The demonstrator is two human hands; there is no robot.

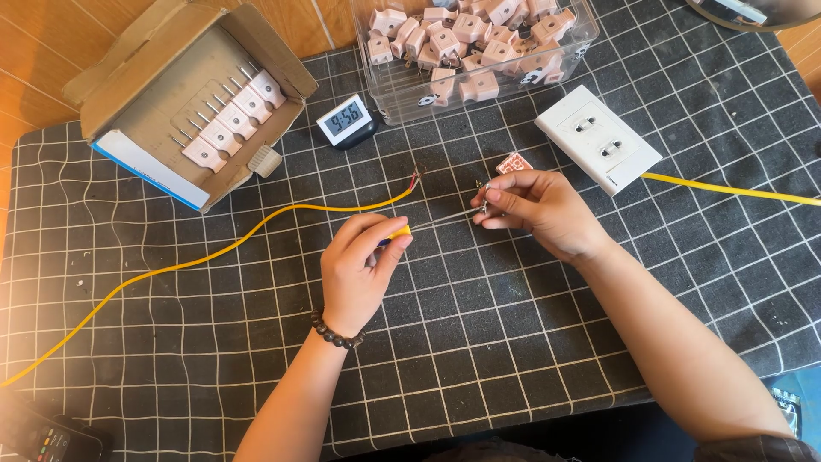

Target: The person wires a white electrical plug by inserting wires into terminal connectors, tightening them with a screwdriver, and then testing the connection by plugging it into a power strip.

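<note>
My left hand [357,272] grips a screwdriver with a yellow handle [398,233]; its thin metal shaft runs right toward my right hand [534,210]. My right fingers pinch a small metal plug part [483,198] at the shaft's tip. Just behind my right hand, half of a pink plug shell [513,162] lies on the mat. A yellow cable [214,254] crosses the mat from the lower left, ending in bare red and dark wires [416,178] above my left hand.
A cardboard box [184,94] holding a row of pink plugs sits at the back left. A clear bin [479,51] of pink plugs, a small digital clock [345,120] and a white double socket [597,137] on a yellow lead stand behind. A device [51,438] lies bottom left.
</note>
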